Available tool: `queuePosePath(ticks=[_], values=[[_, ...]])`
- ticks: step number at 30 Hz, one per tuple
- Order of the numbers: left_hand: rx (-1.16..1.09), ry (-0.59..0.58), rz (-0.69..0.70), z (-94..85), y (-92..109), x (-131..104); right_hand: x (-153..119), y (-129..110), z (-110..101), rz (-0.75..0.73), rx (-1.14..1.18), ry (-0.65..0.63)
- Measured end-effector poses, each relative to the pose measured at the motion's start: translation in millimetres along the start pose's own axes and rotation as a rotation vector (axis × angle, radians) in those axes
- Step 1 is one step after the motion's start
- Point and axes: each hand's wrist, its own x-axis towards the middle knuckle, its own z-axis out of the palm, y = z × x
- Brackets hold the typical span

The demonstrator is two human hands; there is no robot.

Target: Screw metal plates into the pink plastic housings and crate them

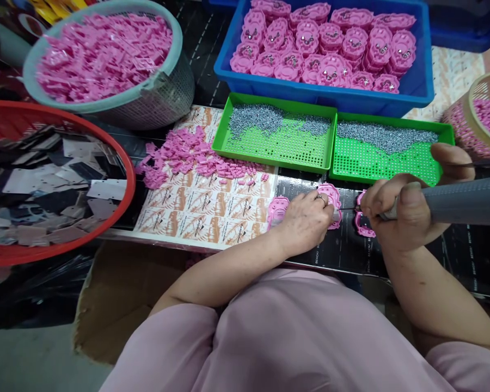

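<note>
1. Wrapping tightly round the grey screwdriver [469, 201], the right hand [404, 223] sits at the near side of the right green tray [384, 166].
2. Roughly along that tray's near edge runs the tool's long axis: body toward and past the tray's right end, thin bit [348, 209] pointing left.
3. Just off the tray's near left corner lies the middle pink casing [331, 195], left of the right hand and in line with the bit; its long axis seems to run front to back, across the tool. Whether tip and casing touch, I cannot tell.
4. Nearer to that casing is the left hand [308, 218], fingers curled over it, left of the tray's near corner; pinching or merely pressing, I cannot tell.
5. Farther left of the tray, beside the left hand, lies the left pink casing [278, 206]; the right pink casing [358, 223] is on the tray's near side, partly hidden by the right hand.
</note>
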Motion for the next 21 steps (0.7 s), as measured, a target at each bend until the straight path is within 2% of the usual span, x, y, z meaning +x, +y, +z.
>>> queuePosePath(ticks=[7, 12, 21], values=[[-0.017, -0.029, -0.015, -2.6, 1, 1, 2, 0, 4, -0.022, 0.004, -0.061], [-0.006, -0.038, -0.001, -3.5, -1, 0, -1, -6, 1, 0.023, 0.025, -0.032], [-0.04, 0.058, -0.017, -3.5, -2, -3, 1, -17, 2, 0.067, -0.044, 0.019]])
